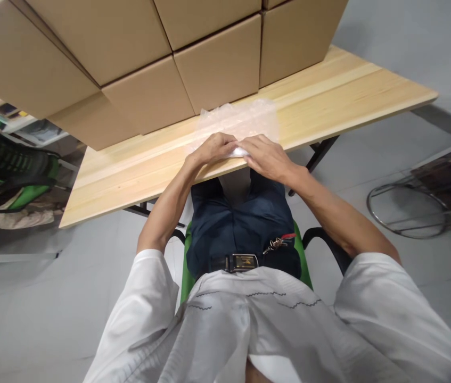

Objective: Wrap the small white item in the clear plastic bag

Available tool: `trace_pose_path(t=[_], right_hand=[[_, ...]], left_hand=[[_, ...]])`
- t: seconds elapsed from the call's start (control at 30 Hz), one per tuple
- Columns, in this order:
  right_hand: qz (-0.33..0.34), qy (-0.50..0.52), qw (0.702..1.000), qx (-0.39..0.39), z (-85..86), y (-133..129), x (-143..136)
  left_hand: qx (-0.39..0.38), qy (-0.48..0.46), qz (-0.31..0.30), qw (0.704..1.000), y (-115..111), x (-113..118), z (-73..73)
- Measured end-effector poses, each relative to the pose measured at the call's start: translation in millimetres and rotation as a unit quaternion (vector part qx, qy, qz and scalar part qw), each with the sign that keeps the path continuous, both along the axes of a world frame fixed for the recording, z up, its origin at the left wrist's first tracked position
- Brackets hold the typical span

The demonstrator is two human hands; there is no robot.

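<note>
A translucent sheet of bubble wrap [241, 114] lies flat on the wooden table [341, 101], close to its front edge. At the near end of the sheet is a small white bundle [239, 152], mostly covered by my fingers. My left hand [218, 147] is curled over the bundle's left side with the fingers closed. From the right, my right hand [264, 155] closes over the other side, its fingertips almost meeting the left ones. What lies inside the bundle cannot be made out.
Stacked cardboard boxes [217, 66] stand along the back of the table, just behind the sheet. A black and green chair [13, 165] is at the left. On the right, a round metal ring frame [407, 210] sits low near the floor.
</note>
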State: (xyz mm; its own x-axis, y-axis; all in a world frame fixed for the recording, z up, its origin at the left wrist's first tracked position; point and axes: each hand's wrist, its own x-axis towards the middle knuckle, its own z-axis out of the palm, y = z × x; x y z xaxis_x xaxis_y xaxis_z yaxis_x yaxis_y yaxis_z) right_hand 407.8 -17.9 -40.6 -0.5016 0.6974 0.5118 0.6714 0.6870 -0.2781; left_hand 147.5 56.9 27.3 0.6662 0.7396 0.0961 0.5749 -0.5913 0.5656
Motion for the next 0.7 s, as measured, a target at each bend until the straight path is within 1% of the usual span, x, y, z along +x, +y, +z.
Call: trace_pose_path(t=[0.13,0.27,0.37,0.43,0.53,0.7], right_hand=[[0.005,0.009,1.000,-0.020,-8.6,8,8],[0.005,0.014,0.999,-0.034,-8.3,6,9],[-0.012,0.016,0.999,-0.046,-4.6,1,7],[-0.019,0.015,0.998,-0.052,-2.0,-1,6],[-0.022,0.016,0.998,-0.059,0.9,0,7],[-0.036,0.022,0.997,-0.061,3.3,4,9]], left_hand=[[0.057,0.026,0.024,0.998,-5,-5,-6.9],[0.117,0.048,0.062,0.990,-20,-15,-15.4],[0.137,0.051,0.046,0.988,-29,-24,-20.0],[0.148,0.047,0.029,0.987,-31,-28,-22.4],[0.168,0.053,0.020,0.984,-29,-28,-25.6],[0.202,0.103,0.023,0.974,-21,-21,-29.3]])
